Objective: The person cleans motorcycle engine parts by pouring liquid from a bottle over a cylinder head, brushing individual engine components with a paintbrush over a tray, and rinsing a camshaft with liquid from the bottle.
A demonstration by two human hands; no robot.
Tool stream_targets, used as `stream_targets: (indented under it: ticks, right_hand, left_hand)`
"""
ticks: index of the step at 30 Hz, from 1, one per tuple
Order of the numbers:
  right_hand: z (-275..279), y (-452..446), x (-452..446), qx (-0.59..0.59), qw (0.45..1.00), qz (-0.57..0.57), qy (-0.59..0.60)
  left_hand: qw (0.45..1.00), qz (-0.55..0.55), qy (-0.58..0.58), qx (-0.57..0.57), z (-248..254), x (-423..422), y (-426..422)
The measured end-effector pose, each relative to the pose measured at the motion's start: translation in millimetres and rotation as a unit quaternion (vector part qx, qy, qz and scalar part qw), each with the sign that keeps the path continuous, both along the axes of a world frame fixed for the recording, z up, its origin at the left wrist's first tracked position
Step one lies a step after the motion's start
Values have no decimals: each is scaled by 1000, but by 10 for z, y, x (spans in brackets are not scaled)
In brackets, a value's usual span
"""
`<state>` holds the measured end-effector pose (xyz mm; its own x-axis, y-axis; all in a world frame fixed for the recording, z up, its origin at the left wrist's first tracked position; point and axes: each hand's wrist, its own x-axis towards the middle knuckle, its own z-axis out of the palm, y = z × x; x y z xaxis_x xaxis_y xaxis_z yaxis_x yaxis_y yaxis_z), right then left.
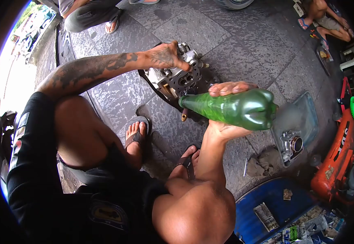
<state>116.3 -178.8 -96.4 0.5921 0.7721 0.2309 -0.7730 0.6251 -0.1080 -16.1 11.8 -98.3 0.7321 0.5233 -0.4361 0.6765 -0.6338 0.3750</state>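
My right hand is wrapped round a green plastic bottle, lying nearly sideways with its neck to the left. The bottle's mouth is close to a silver metal engine cylinder head. Over the top of that cylinder head, my left hand grips it, thumb on the near side, and holds it tilted. Ports and bolt holes show on its flat face. Beneath it is a dark pan or tray, mostly hidden. Whether liquid leaves the bottle, I cannot tell.
On the right, a metal cylinder block lies on a grey tray beside a dark rag. An orange air compressor stands farther right, above a blue surface with scraps. Other people sit at the upper edges.
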Motion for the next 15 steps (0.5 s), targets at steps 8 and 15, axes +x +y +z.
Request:
stream_targets:
  ticks: [8,15]
  right_hand:
    - [-56,78,-5,-20,993,-19,-115]
    - [-164,48,61,83,990,-5,-118]
  left_hand:
    - [998,60,-23,1,-86,-20,3]
    - [998,32,-51,14,-63,12,-43]
